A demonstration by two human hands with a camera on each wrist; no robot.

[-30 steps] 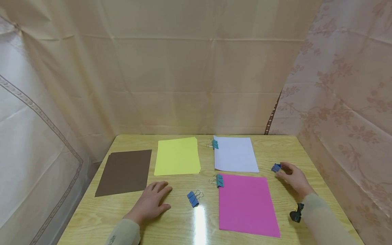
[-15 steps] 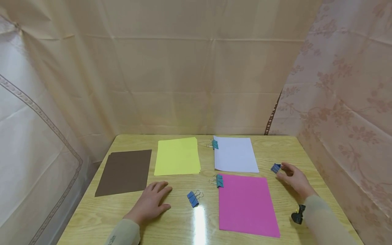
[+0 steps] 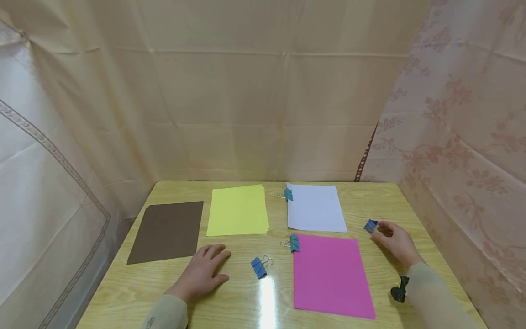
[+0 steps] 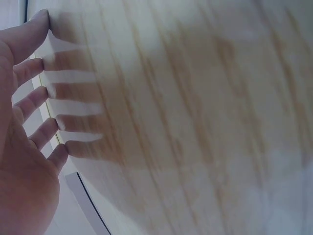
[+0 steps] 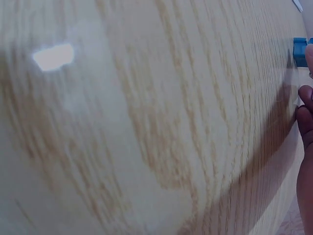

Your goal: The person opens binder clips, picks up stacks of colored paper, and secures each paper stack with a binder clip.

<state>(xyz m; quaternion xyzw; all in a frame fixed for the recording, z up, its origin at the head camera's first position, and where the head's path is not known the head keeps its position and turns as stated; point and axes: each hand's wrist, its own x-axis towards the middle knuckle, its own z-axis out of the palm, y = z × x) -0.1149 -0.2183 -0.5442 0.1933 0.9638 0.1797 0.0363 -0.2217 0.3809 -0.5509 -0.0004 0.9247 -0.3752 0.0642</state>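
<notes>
1. Since two of the four paper piles already have a clip on, I'd call this about halfway: the white paper [image 3: 316, 208] and the pink paper [image 3: 334, 278] each have a teal clip on the left edge, one up near the white's top corner [image 3: 289, 194], the other near the pink's [image 3: 295, 243].

2. What's left, as far as I can see: the yellow stack [image 3: 238, 210] and the brown stack [image 3: 166, 232]. No clip showing on either, and both have corners poking out a bit, so they might want squaring up.

3. Clips to go round: two blue ones, which matches the two bare stacks nicely. The loose clip [image 3: 259, 267] lies on the table [image 3: 230, 301] between the left hand [image 3: 201, 274] and the pink paper, wire handles out to the side.

4. The held clip [image 3: 370, 226] is over on the right, past the pink paper's top corner. The right hand [image 3: 396, 242] has thumb and fingers curled in on one end of it, so I read that as a pinch. Can't tell if it's off the wood.

5. Left hand's got nothing: fingers spread apart, tips on the table, just below the brown stack.
</notes>
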